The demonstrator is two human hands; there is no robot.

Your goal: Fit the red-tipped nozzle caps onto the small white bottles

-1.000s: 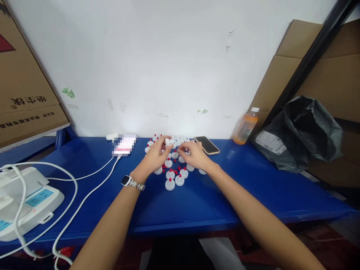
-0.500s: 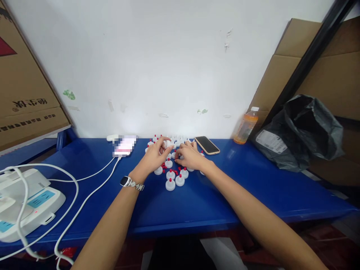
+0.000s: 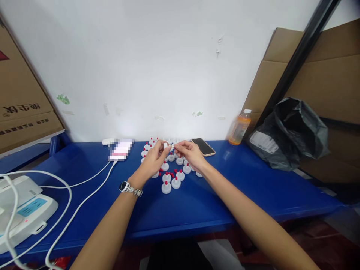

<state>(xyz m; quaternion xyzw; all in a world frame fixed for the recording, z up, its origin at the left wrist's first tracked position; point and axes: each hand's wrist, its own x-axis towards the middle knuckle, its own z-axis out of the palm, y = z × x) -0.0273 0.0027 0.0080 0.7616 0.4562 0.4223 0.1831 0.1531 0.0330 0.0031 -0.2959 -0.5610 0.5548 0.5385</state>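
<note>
My left hand [image 3: 154, 159] is closed on a white bottle cap [image 3: 165, 145], held on its side above the table with its narrow end toward the right. The thumb and fingers of my right hand [image 3: 189, 153] pinch together at that narrow end; whatever they grip is too small to make out. Around and below both hands stand several white caps with red tips, among them a front cap [image 3: 166, 188] and one beside it [image 3: 176, 183]. Small loose red tips [image 3: 171, 174] lie between them. Further white caps behind the hands are partly hidden.
A dark-screened phone [image 3: 203, 146] lies right of the caps on the blue table [image 3: 180, 213]. To the left are a blurred-out phone [image 3: 120, 150] on a cable and a white power strip [image 3: 30, 213]. An orange drink bottle [image 3: 240, 127] and a grey plastic bag [image 3: 287, 135] stand at the right.
My right hand has risen from among the caps and come to the white cap in my left hand. The left hand still holds that cap. The view has shifted slightly.
</note>
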